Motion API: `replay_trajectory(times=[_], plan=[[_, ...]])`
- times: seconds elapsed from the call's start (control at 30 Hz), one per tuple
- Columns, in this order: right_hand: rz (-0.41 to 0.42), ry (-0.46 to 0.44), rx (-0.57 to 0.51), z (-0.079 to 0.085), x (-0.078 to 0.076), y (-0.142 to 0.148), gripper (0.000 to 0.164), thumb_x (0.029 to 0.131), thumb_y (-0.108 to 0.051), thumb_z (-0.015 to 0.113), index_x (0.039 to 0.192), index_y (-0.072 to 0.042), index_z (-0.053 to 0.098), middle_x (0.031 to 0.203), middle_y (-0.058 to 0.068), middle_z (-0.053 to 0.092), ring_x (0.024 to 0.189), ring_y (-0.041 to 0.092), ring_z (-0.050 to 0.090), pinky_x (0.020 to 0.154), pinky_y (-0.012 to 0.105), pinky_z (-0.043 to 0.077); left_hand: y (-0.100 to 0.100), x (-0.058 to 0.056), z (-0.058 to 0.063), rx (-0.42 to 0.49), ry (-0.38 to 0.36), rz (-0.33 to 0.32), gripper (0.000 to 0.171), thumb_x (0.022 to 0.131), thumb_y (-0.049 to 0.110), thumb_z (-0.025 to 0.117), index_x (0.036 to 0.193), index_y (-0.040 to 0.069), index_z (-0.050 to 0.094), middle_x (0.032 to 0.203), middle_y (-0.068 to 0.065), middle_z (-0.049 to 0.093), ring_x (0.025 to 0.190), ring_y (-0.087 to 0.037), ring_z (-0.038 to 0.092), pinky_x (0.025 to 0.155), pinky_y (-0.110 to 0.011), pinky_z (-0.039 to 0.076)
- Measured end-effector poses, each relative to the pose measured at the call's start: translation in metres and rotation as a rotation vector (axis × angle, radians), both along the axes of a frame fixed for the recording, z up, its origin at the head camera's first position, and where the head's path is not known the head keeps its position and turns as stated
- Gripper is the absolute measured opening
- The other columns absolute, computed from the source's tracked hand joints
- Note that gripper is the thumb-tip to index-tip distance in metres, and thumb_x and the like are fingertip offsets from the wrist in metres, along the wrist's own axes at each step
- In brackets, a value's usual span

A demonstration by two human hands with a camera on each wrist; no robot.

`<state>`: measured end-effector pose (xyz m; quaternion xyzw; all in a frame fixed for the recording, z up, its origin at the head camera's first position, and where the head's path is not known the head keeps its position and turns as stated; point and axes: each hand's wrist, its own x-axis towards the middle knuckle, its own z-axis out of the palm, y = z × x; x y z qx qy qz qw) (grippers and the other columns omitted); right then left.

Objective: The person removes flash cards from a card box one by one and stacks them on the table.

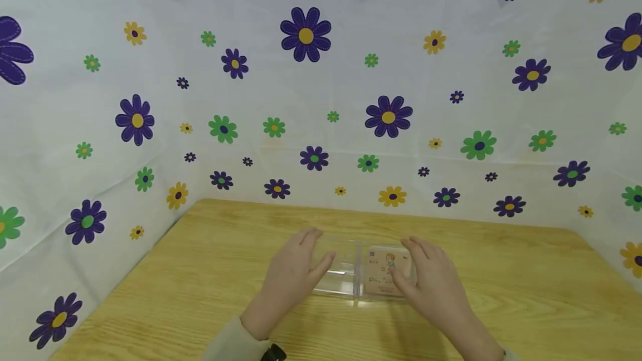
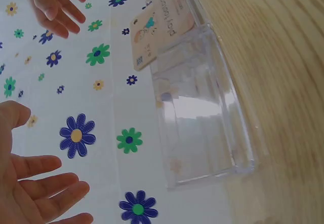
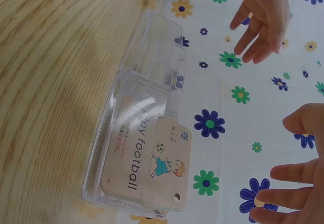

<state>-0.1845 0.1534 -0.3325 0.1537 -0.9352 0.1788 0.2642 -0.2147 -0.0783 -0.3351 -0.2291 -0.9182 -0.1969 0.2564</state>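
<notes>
A clear plastic case (image 1: 357, 272) lies opened out on the table, its two halves joined along the middle. In the right half sits a stack of flashcards (image 3: 136, 153); the top one reads "play football" and shows a child with a ball. The left half (image 2: 197, 122) holds nothing visible. My left hand (image 1: 291, 272) is held near the left half, with fingers apart and relaxed. Beside the cards is my right hand (image 1: 433, 283), its fingers also spread loosely. Both wrist views show space between the hands and the case.
The wooden table (image 1: 200, 294) extends around the case on all sides. A white cloth with printed flowers (image 1: 321, 88) hangs behind the table and along its left and right sides. A dark band (image 1: 273, 352) is on the left wrist.
</notes>
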Motion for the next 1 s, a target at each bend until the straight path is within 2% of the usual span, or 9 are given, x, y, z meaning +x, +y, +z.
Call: replay_trajectory(times=[0.23, 0.33, 0.53, 1.0], plan=[[-0.004, -0.009, 0.007, -0.002, -0.002, -0.001, 0.046, 0.077, -0.026, 0.066, 0.111, 0.003, 0.056, 0.115, 0.02, 0.053, 0.106, 0.035, 0.047, 0.086, 0.05, 0.036, -0.009, -0.011, -0.006, 0.192, -0.148, -0.01, 0.044, 0.086, 0.026, 0.057, 0.115, -0.006, 0.051, 0.116, -0.018, 0.052, 0.108, -0.032, 0.048, 0.089, -0.042, 0.038], [-0.004, -0.011, 0.016, -0.003, -0.002, 0.0, 0.045, 0.077, -0.026, 0.066, 0.11, 0.004, 0.056, 0.114, 0.02, 0.053, 0.105, 0.035, 0.047, 0.086, 0.05, 0.037, -0.013, -0.015, -0.009, 0.245, -0.197, -0.011, 0.042, 0.085, 0.02, 0.06, 0.115, -0.008, 0.05, 0.114, -0.02, 0.052, 0.105, -0.033, 0.049, 0.088, -0.042, 0.038], [-0.004, -0.012, 0.019, -0.006, -0.004, 0.0, 0.044, 0.077, -0.026, 0.066, 0.109, 0.004, 0.057, 0.112, 0.02, 0.054, 0.104, 0.035, 0.048, 0.085, 0.05, 0.037, -0.018, -0.02, -0.011, 0.281, -0.262, -0.009, 0.041, 0.084, 0.015, 0.061, 0.115, -0.01, 0.049, 0.109, -0.022, 0.053, 0.099, -0.033, 0.051, 0.083, -0.042, 0.042], [-0.015, -0.044, 0.005, -0.011, -0.009, 0.002, 0.044, 0.076, -0.025, 0.067, 0.108, 0.004, 0.058, 0.11, 0.021, 0.055, 0.102, 0.036, 0.049, 0.084, 0.05, 0.037, -0.022, -0.028, -0.023, 0.358, -0.447, 0.005, 0.042, 0.086, 0.014, 0.058, 0.12, -0.009, 0.046, 0.119, -0.024, 0.047, 0.105, -0.035, 0.049, 0.084, -0.043, 0.041]])
